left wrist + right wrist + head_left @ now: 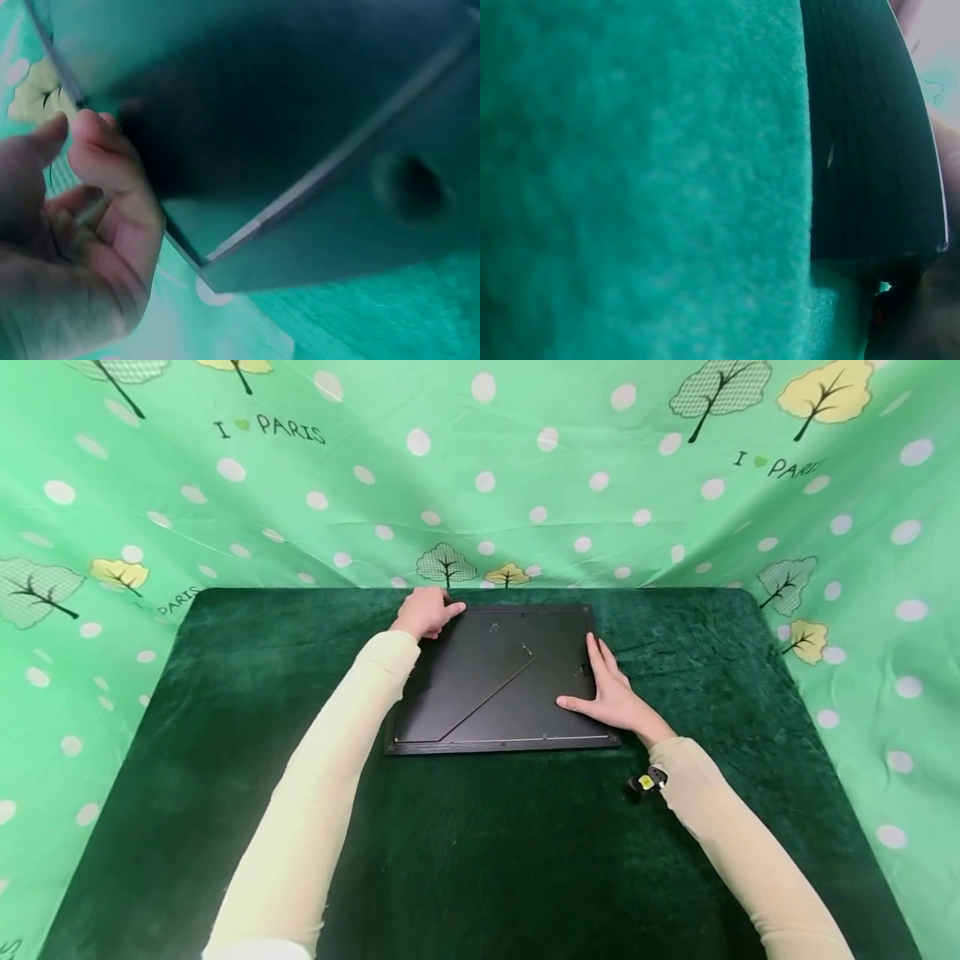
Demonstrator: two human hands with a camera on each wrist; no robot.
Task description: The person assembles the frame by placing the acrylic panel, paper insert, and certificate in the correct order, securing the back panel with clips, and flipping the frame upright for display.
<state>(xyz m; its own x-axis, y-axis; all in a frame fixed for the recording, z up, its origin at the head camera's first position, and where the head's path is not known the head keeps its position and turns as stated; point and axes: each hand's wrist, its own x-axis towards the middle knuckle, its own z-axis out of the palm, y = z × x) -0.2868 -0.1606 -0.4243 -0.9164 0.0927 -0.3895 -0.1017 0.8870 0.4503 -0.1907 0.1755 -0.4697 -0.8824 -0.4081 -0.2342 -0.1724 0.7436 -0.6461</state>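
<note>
A black picture frame (465, 660) lies with its backing panel up on the dark green cloth. A thin diagonal line (487, 697), the edge of its stand flap, crosses the panel. My left hand (426, 612) grips the far left corner, thumb along the far edge and the other fingers bent; in the left wrist view a fingertip meets the frame's rim (180, 244). My right hand (611, 693) rests on the right side, its fingers straight along that edge and its thumb spread over the panel. The right wrist view shows the frame's dark side (874, 142) close up.
The green plush cloth (510, 843) covers the table. Behind and at the sides hangs a light green curtain (525, 460) with white dots and printed trees. A small black camera (647, 782) sits at my right wrist.
</note>
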